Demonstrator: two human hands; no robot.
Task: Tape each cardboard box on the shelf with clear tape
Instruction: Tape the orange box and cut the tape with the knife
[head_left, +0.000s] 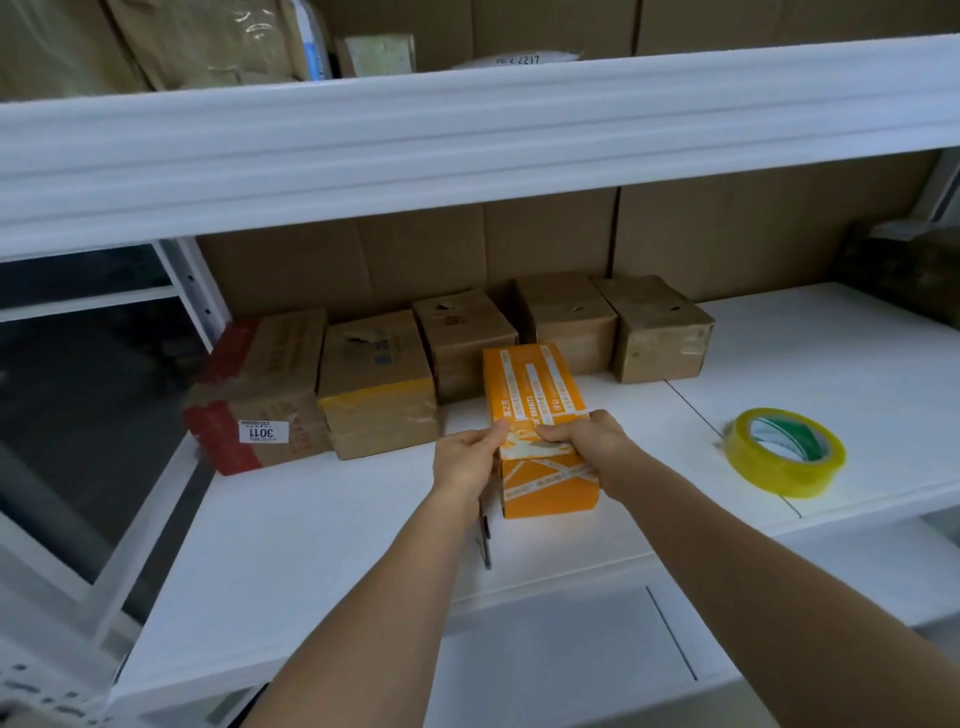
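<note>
The person looks to be mid-way through sealing the orange box (535, 415), which stands on the white shelf (322, 525) in front of the row of brown boxes (374, 384). Both hands work at the near end of its top. The left hand (467, 457) pinches at the box's left edge, thumb and fingers curled onto it. The right hand (582, 436) lies over the right side of the top with fingers curled down, seemingly pressing a strip flat; whether clear tape is under them is hard to tell.

The tape roll (785, 451) lies flat on the shelf, well to the right of the orange box, touched by neither hand. A dark slim tool (484, 535), perhaps a cutter, lies just left of the orange box's near end, under the left wrist.

Next, I'd guess, comes smoothing the strip down, then reaching right for the roll before moving to a brown box.
</note>
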